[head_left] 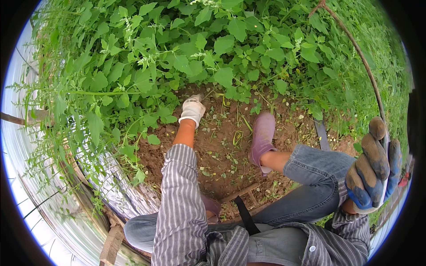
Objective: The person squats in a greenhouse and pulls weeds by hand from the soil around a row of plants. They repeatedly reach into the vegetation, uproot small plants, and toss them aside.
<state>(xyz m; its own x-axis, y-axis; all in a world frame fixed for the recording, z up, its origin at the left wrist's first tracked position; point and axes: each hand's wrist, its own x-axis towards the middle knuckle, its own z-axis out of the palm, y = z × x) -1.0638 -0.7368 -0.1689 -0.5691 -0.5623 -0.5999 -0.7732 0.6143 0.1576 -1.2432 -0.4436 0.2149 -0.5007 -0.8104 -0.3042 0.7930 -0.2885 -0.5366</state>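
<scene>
My left hand point(193, 108), in a white glove, reaches down to the bare soil point(213, 150) at the foot of the leafy green weeds point(177, 57). Its fingers look curled and their tips are partly hidden, so I cannot make out what they hold, if anything. Off to the right, raised beside my knee, my right hand point(372, 168) wears a blue glove caked with brown soil. Its fingers are wrapped round a long, thin, curved brown stick point(361, 55), which runs up to the top edge and has a whitish lower part in the grip.
Mauve rubber boots point(263, 133) stand on the soil below my bent knees. Beneath me is a wooden frame point(242, 195) with a black strap point(246, 217). Shiny plastic sheeting point(111, 177) and a brick point(112, 244) lie left. A dark flat strip point(321, 133) lies near my right knee.
</scene>
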